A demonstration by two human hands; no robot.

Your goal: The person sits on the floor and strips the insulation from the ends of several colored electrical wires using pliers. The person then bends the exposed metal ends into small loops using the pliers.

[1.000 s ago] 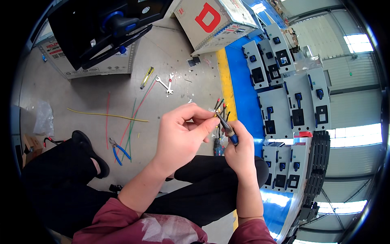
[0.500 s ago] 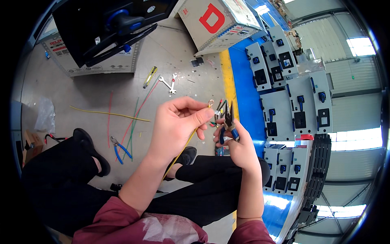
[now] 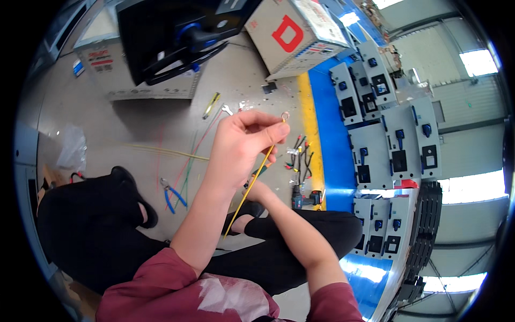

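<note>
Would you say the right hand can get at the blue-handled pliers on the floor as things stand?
Probably not directly: the blue-handled pliers lie on the person's left, beyond the raised left forearm, while the right hand sits behind it.

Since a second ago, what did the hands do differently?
The left hand lifted the yellow wire with its ring tip up alone. The right hand came off it with the blue-handled tool and dropped behind the left, mostly hidden. The wires on the floor and the blue pliers stayed put.
</note>
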